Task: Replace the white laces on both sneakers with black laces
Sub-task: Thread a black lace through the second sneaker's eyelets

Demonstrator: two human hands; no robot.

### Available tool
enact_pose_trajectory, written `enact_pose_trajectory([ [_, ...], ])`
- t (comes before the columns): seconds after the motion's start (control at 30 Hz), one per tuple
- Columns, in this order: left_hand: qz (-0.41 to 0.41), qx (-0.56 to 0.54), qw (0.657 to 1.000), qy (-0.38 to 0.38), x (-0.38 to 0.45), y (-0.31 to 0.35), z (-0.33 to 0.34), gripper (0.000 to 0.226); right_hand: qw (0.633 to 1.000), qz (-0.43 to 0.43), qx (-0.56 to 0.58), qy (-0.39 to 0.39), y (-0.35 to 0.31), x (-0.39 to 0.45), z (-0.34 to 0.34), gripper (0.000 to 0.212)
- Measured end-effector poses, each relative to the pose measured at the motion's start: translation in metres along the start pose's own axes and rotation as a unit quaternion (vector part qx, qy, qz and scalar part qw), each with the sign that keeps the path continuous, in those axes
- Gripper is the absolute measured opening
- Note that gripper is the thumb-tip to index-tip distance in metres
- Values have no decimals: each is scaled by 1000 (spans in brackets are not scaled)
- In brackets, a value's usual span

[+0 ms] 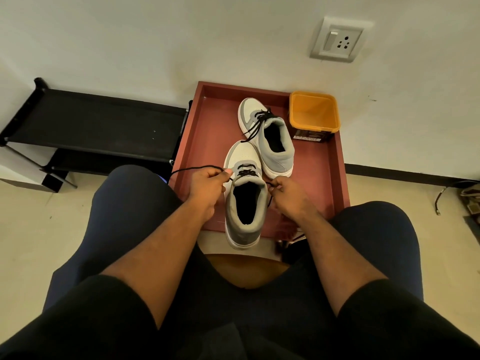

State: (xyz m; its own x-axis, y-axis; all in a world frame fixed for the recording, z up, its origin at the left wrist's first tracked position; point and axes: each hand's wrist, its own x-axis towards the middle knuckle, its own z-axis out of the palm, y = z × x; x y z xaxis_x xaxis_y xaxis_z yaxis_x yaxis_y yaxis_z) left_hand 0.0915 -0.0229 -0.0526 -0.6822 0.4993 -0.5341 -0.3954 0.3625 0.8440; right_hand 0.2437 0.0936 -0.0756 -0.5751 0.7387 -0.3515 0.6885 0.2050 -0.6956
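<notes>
Currently lacing the near sneaker (245, 201); it is sitting at the front edge of the red tray (207, 141), heel toward the person. Black lace (197, 168) is already crossing the lower eyelets. Left hand (207, 187) is pinching the left lace end, which is looping out to the left. Right hand (284, 193) is pinching the right end just beside the collar. Far sneaker (270, 136) is looking done: black lace in, ends trailing loose. No white laces visible.

Advice for this step: be evening out both ends before the next cross, pulling outward and level, so the tension is matching. Be keeping the shoe from sliding off the tray edge. Orange tub (314, 113) is well clear of the work.
</notes>
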Motion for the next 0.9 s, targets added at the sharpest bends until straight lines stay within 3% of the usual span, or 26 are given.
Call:
enact_pose_trajectory([
  [0.07,33,22,999,5,-3,3,1,19,995,48,90,-10,-2,-2,2,16],
  [0.13,108,69,992,-2,-9,10,3,22,987,42,152,11,-5,-4,0,27],
  [0.27,196,103,975,-35,-18,35,8,22,966,-85,232,74,-30,-10,-10,33],
  [0.4,236,96,966,-39,-23,71,11,23,951,-200,200,125,-71,-13,-31,32],
  [0.63,273,28,954,-123,-47,148,11,13,907,-338,143,208,-146,-17,-76,30],
  [0.9,339,33,934,-107,-78,199,4,16,874,-414,-5,252,-183,-33,-115,34],
])
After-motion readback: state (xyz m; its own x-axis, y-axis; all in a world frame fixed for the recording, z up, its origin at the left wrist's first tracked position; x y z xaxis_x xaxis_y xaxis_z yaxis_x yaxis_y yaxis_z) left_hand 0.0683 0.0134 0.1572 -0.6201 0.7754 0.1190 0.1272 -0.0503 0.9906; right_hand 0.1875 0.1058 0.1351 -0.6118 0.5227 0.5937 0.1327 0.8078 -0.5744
